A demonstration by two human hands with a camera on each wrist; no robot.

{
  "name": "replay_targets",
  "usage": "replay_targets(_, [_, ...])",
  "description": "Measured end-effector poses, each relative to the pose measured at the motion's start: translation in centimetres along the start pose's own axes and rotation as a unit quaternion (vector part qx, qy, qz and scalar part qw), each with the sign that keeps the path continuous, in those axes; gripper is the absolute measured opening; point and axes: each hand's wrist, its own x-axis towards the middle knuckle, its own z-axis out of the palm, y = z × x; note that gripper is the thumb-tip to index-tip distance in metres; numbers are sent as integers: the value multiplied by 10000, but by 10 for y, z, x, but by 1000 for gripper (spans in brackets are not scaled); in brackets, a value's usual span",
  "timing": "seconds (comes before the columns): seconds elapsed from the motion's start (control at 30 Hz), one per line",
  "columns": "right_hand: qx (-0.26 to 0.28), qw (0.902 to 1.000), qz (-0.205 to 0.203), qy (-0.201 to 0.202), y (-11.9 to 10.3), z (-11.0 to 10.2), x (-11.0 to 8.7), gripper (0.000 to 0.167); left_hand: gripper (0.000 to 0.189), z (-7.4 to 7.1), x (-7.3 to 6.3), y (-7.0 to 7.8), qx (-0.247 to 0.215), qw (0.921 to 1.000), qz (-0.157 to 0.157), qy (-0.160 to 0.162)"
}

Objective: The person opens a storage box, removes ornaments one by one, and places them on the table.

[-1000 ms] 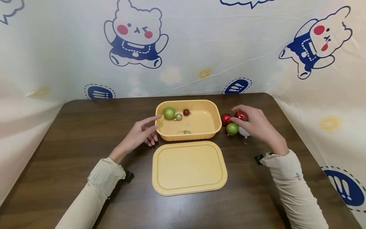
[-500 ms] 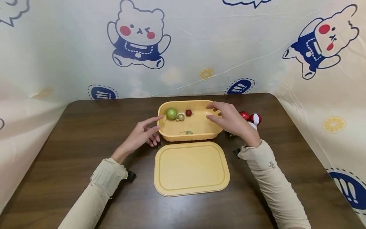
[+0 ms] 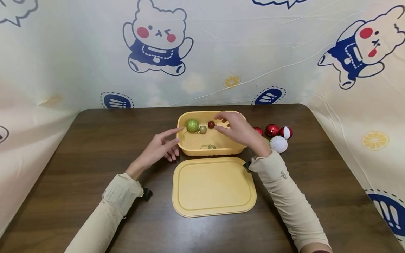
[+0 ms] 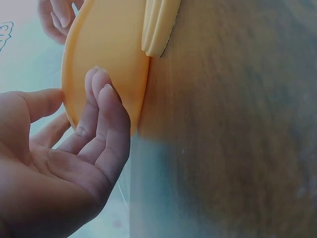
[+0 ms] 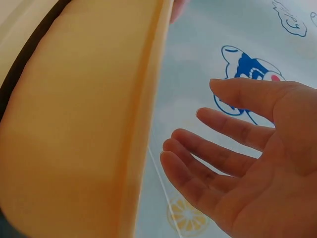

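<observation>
A yellow plastic box [image 3: 190, 151] stands near the back of the table. Inside lie a green glitter ball ornament [image 3: 192, 125], a small gold ball [image 3: 203, 129], a small dark red ball [image 3: 211, 124] and a little gold-green ball [image 3: 212, 147] by the front wall. My left hand [image 3: 159, 149] rests at the box's left end, index finger and thumb touching the rim, fingers loosely bent. Above the box's right half hovers my right hand [image 3: 238, 130]; the right wrist view shows its spread fingers [image 5: 223, 126] with nothing between them.
Right of the box lie a red ball [image 3: 272, 130], a red-and-white ball [image 3: 286, 132], a white speckled ball [image 3: 278, 144] and another red ball [image 3: 258, 130], with a green one mostly hidden by the right arm. A flat yellow lid [image 3: 214, 186] lies in front of the box.
My right hand has moved left from the balls beside the box to over the box. The left hand stays at the box's left rim.
</observation>
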Motion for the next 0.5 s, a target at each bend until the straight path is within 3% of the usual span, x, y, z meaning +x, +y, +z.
replay_targets(0.5, [393, 9989, -60, -244, -8, 38, 31, 41, 50, -1, 2, -2, 28, 10000, 21, -26])
